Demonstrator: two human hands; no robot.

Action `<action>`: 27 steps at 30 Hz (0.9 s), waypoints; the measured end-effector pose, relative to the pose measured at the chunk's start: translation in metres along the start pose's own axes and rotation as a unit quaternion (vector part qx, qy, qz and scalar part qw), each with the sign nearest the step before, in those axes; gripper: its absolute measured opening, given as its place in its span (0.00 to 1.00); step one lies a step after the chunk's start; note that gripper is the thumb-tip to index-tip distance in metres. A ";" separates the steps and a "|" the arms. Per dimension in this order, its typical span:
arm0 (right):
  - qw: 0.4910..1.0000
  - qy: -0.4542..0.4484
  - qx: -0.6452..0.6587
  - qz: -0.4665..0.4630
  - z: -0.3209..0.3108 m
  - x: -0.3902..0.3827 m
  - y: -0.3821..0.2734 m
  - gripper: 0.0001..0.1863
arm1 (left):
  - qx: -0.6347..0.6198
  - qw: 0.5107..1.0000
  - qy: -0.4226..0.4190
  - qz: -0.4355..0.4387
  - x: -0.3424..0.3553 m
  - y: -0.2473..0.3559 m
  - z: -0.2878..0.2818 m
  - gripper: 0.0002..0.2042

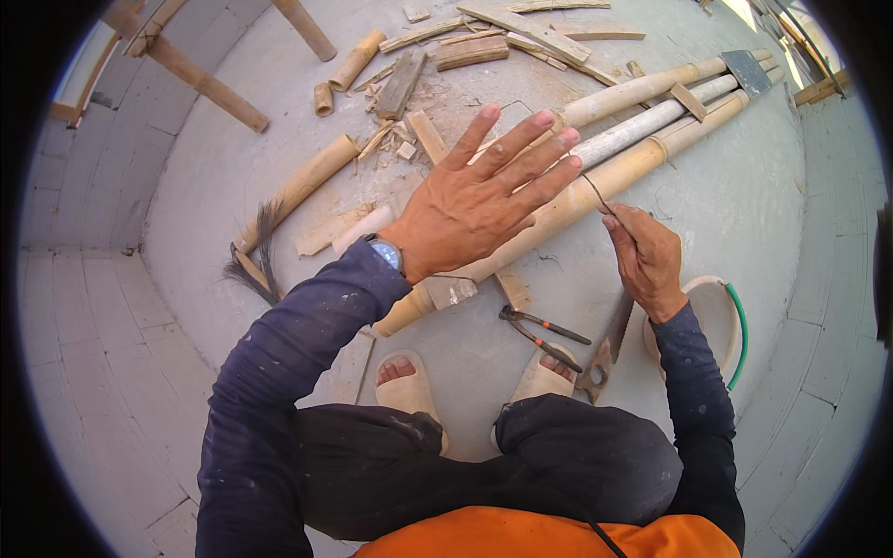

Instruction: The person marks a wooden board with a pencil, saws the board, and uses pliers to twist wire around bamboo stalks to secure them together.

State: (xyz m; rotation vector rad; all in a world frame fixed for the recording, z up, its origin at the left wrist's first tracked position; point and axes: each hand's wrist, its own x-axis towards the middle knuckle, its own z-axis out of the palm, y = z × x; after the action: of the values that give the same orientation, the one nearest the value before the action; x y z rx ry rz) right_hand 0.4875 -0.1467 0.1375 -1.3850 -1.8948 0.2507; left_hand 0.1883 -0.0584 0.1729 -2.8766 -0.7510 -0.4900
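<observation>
My left hand (470, 209) is stretched out, fingers apart and palm down, over the bamboo poles; whether it touches them I cannot tell. A watch is on that wrist. In my right hand (646, 260) a thin dark wire (596, 192) is pinched between thumb and fingers, its far end reaching the near bamboo pole (619, 177). Beside that pole lie a whitish pole (619, 138) and another bamboo pole (642, 90), converging at a grey piece (746, 73) at the far right. A wooden block (451, 291) sits at the near pole's closer end. Orange-and-black pincers (542, 333) lie between my feet.
A handsaw (612, 342) and a pale round container with a green edge (707, 325) stand by my right forearm. Left lie a bamboo piece (307, 186) and a bundle of dark wires (265, 244). Wood scraps (473, 53) cover the far floor; block walls (102, 325) flank me.
</observation>
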 end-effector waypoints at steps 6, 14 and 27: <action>0.992 -0.086 0.081 -0.042 -0.014 0.032 -0.051 0.12 | -0.072 0.994 0.000 -0.083 -0.027 -0.037 -0.037 0.38; 0.958 -0.199 0.206 -0.011 -0.018 0.048 -0.047 0.15 | 0.013 0.998 0.046 -0.051 -0.007 -0.021 -0.077 0.27; 0.906 -0.313 0.259 0.120 -0.032 0.071 0.008 0.21 | -0.341 0.896 -0.179 -0.220 0.004 -0.020 -0.069 0.16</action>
State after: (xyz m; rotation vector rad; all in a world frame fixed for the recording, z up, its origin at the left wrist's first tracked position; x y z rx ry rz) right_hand 0.5061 -0.0893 0.1880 -1.2342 -1.9179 1.3588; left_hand 0.1625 -0.0536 0.2402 -3.4931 -1.5953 -0.3026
